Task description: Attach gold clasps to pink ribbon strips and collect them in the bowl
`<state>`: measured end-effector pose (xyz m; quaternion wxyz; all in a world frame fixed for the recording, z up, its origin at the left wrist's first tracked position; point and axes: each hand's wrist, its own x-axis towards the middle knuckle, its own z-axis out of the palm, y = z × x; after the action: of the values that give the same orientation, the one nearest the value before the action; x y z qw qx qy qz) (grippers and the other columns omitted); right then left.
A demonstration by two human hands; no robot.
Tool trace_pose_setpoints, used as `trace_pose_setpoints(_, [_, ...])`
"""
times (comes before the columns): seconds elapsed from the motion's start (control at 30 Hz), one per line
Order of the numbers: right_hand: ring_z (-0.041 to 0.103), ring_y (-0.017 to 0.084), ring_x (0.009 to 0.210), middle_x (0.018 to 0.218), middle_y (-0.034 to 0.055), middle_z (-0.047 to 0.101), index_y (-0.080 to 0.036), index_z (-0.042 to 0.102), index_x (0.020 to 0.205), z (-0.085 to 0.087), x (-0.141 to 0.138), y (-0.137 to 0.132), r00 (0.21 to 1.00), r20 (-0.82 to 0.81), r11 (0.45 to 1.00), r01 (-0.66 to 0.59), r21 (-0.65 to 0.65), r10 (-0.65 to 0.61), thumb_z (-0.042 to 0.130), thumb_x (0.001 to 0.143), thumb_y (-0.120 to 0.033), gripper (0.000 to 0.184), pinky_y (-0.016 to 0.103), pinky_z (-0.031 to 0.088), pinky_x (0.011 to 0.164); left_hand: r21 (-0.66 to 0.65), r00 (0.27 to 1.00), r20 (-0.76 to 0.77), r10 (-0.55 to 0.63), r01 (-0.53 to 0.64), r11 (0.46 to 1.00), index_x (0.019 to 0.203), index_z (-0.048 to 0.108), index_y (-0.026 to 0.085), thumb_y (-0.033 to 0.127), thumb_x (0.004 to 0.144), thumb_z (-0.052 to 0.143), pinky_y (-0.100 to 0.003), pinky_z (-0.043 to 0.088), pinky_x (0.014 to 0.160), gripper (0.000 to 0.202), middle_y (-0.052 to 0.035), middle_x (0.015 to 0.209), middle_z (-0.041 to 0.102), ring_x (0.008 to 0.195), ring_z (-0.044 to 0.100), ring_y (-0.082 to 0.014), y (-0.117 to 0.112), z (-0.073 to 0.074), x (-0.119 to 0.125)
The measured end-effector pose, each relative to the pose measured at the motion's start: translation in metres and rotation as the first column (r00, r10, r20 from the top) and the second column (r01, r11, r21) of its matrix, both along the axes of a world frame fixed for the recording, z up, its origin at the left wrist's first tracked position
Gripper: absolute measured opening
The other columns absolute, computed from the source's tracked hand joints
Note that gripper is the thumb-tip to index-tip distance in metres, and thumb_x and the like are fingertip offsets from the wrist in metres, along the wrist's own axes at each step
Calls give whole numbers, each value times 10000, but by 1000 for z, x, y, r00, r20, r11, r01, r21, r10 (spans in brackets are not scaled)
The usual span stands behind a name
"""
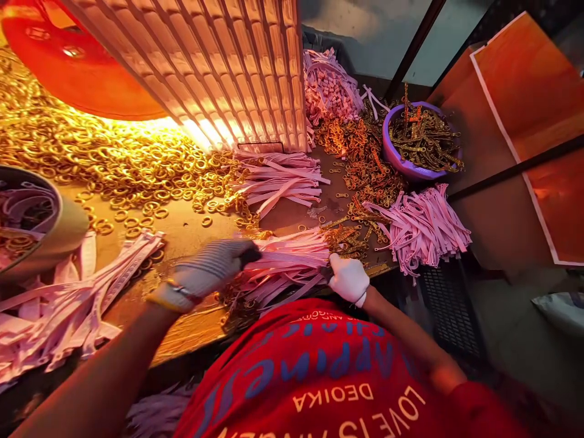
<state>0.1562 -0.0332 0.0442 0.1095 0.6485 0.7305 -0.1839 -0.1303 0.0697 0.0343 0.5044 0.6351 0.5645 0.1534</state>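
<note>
A pile of pink straps (292, 255) with gold metal fittings lies at the table's near edge, in front of my body. My left hand (212, 267), in a grey striped glove with dark fingertips, is closed at the pile's left end. My right hand (349, 278), in a white glove, is curled closed at the right end, thumb and fingers together. What either hand pinches is too small or hidden to make out. Gold clasps (349, 240) lie just beyond my right hand.
Gold rings (150, 164) cover the back left under a bright orange lamp (86, 73). More pink straps (283, 176) lie ahead and more (424, 228) at right. A purple basin (392, 152) holds metal pieces. A bucket (68, 225) stands at left.
</note>
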Motion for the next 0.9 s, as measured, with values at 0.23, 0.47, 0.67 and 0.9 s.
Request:
trace_pose_setpoints(0.23, [596, 213, 1074, 1179, 120, 679, -165, 684, 1144, -29, 85, 51, 996, -22, 980, 93, 175, -91, 447, 1016, -321, 311, 277, 401, 898, -28, 981, 14, 194, -194, 981, 961, 749, 192, 435, 807, 685, -242, 448, 584, 294, -60, 876, 748, 681, 595, -188, -19, -16, -11])
trace_pose_setpoints(0.47, [496, 289, 1154, 1189, 225, 643, -87, 697, 1109, -88, 127, 134, 971, 197, 990, 124, 61, -134, 452, 926, -83, 306, 368, 316, 931, -840, 636, 394, 664, -43, 540, 1016, 740, 127, 614, 810, 685, -183, 377, 399, 532, -175, 1007, 731, 661, 656, -167, -32, -1, 47])
trace_pose_setpoints(0.67, [525, 293, 1143, 1170, 254, 631, -55, 682, 1107, -108, 134, 144, 975, 195, 994, 107, 22, -109, 470, 886, -64, 306, 384, 330, 950, -871, 604, 364, 709, -50, 489, 1055, 741, 102, 105, 746, 752, -193, 565, 601, 309, -150, 1024, 750, 776, 713, -164, -40, 13, 58])
trace_pose_setpoints(0.9, [626, 267, 1049, 1138, 180, 686, -105, 615, 1203, -89, 135, 129, 964, 53, 963, 254, 88, -259, 434, 859, -90, 390, 333, 455, 911, -697, 651, 446, 614, -178, 695, 981, 632, 141, 322, 749, 838, -144, 315, 328, 358, -62, 774, 725, 425, 537, -74, -51, -1, 62])
